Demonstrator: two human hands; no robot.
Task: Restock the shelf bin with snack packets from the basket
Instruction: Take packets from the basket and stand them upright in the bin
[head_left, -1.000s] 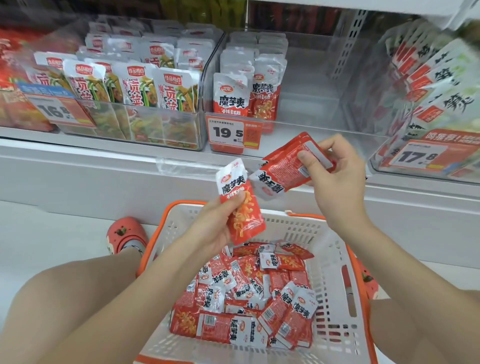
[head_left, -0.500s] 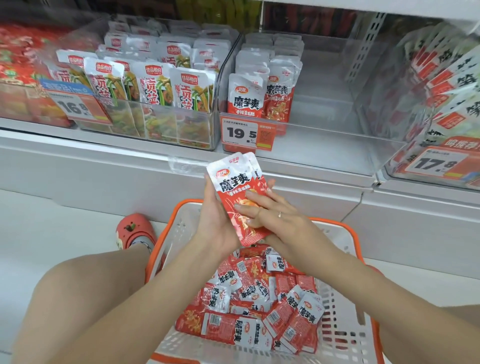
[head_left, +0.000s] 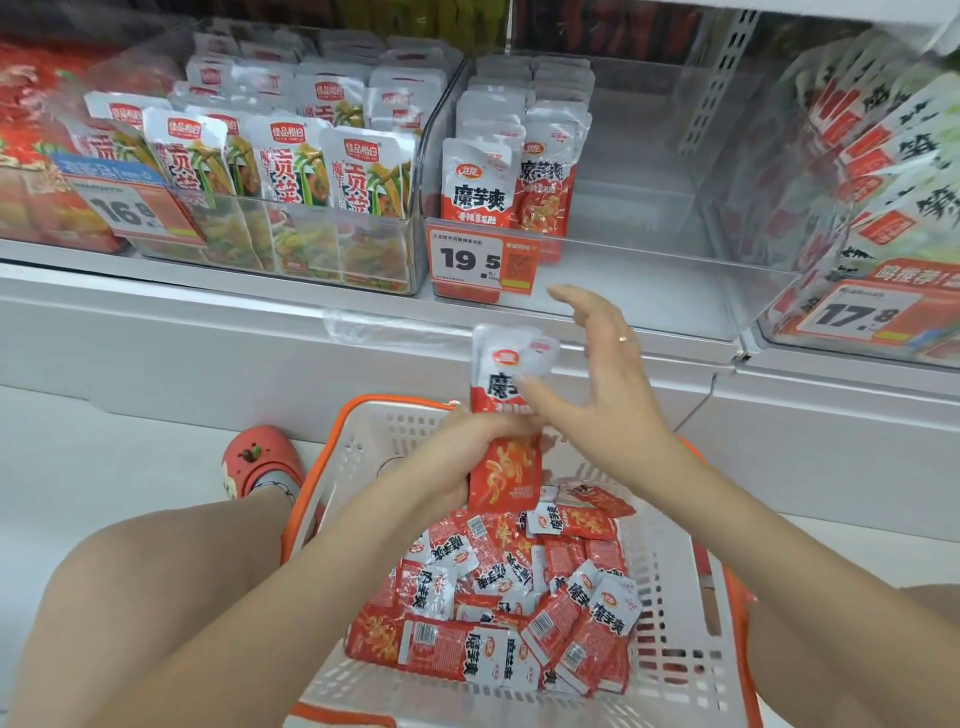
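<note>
- The shelf (head_left: 311, 312) runs across the top of the view and carries clear bins side by side.
- The shelf bin (head_left: 649, 291), behind the 19.5 price tag (head_left: 480, 260), holds 2 upright rows of red snack packets (head_left: 511, 176) against its left wall; the right part shows bare floor.
- The basket (head_left: 675, 670) sits below the shelf's front edge, with loose packets (head_left: 498, 587) heaped at its bottom.
- The left hand (head_left: 467, 441) grips a small stack of packets (head_left: 506, 415) around the middle, long axis upright.
- The right hand (head_left: 602, 384) is spread wide just beside the stack, holding nothing.
- The bin lies up and forward of the stack, so the left hand likely lifts it straight in.
</note>
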